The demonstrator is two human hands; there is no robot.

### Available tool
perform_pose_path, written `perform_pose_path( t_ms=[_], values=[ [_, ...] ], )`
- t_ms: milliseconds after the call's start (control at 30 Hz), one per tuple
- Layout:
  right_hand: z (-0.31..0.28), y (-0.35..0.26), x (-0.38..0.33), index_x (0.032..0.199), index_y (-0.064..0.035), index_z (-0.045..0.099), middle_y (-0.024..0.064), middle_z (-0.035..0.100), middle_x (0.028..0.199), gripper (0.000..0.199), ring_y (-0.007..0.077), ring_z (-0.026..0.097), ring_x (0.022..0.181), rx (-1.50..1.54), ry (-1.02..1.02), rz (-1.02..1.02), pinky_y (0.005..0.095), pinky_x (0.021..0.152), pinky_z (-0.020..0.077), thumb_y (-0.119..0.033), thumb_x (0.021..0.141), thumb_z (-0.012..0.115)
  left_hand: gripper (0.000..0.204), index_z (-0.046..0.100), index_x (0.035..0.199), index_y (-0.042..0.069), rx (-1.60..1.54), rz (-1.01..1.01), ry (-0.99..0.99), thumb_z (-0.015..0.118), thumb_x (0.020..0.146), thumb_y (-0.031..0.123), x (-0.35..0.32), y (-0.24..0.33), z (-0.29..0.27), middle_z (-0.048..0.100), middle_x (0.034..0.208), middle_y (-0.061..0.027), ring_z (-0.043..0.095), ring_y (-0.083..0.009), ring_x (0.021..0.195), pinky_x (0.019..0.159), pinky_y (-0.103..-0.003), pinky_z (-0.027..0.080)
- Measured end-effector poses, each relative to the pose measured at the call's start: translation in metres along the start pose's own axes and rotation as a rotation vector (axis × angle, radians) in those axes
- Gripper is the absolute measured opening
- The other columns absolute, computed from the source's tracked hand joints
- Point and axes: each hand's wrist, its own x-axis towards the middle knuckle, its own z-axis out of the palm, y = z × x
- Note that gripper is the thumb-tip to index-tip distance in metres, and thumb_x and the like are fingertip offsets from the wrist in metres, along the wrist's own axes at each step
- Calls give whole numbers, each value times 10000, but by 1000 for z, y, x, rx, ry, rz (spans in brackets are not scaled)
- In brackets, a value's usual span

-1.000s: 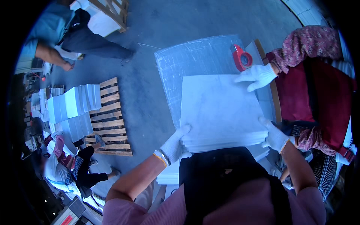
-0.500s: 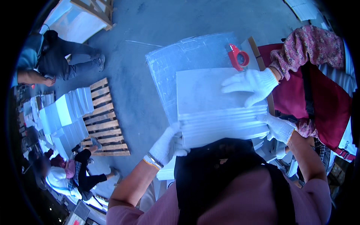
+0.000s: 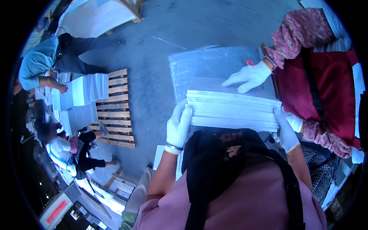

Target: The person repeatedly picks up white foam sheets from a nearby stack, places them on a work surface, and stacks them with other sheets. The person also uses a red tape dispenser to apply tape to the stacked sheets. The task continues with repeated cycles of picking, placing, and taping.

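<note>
A stack of several flat white boxes or boards (image 3: 234,111) is held in front of my chest, its layered edges turned toward me. My left hand (image 3: 178,122), in a white knit glove, grips the stack's left end with the thumb on the near side. Gloved the same way, my right hand (image 3: 284,132) closes on the right end. A co-worker's gloved hand (image 3: 249,78) reaches over the top, fingers spread; whether it touches is unclear. That person's other gloved hand (image 3: 294,122) is beside my right hand.
Behind the stack lies a grey-blue sheet-covered surface (image 3: 184,69), with a red tape dispenser (image 3: 249,62) mostly hidden by the co-worker's hand. At left, white boxes (image 3: 80,92) stand on a wooden pallet (image 3: 118,103), with two people nearby.
The stack has tilted up, showing more of its layered side. Both my hands have moved with it. The co-worker's upper hand has drawn back toward the far side, now covering most of the tape dispenser.
</note>
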Motion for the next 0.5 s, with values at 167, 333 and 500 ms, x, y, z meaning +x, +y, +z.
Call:
perform_pose_path(
  t_ms=[167, 333, 500],
  values=[
    [-2, 5, 7, 1162, -33, 568, -12, 557, 660, 655, 39, 436, 377, -32, 10, 14, 187, 294, 276, -626, 886, 543, 573, 391, 1430, -3, 264, 248, 151, 533, 961, 295, 15, 5, 17, 498, 1363, -178, 505, -245, 1209, 995, -380, 391],
    [2, -3, 10, 1208, -12, 566, 6, 565, 677, 728, 54, 465, 414, -170, 42, -3, 193, 332, 299, -662, 889, 495, 752, 166, 1496, -66, -506, 272, -72, 556, 937, 252, 35, 9, 38, 251, 1546, -175, 260, -248, 1414, 1150, -349, 196],
    [-5, -32, 24, 1312, 29, 503, 109, 662, 882, 794, 170, 621, 654, -472, 79, 24, 288, 553, 482, -652, 908, 452, 777, 192, 1497, -52, -482, 311, -132, 579, 917, 290, 52, 25, 35, 267, 1535, -185, 270, -266, 1409, 1153, -368, 195]
  ],
)
